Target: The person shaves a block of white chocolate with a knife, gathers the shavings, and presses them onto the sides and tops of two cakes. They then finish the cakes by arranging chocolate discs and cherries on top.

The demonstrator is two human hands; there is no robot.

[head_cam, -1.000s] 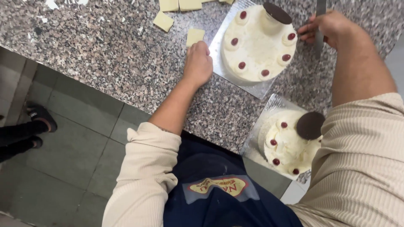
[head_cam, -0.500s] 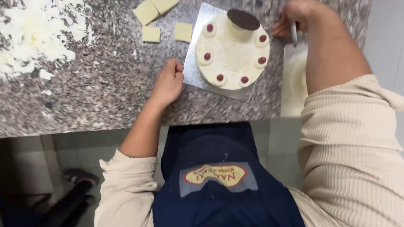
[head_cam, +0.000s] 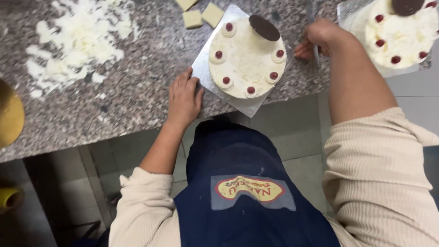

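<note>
A round white cake with red cherries and a dark chocolate disc sits on a square silver board at the granite counter's near edge. My left hand rests flat on the counter, fingers touching the board's left corner. My right hand is closed around a thin metal blade, just right of the cake. A second white cake on its own silver board stands at the far right.
White chocolate shavings are heaped on the granite counter at left, with pale chocolate squares behind the cake. A gold round board shows at the left edge. Tiled floor lies below the counter.
The view has swung, so the cake and board now sit nearer the counter's edge in frame. My left hand has come up against the board's corner. The second cake is back in view.
</note>
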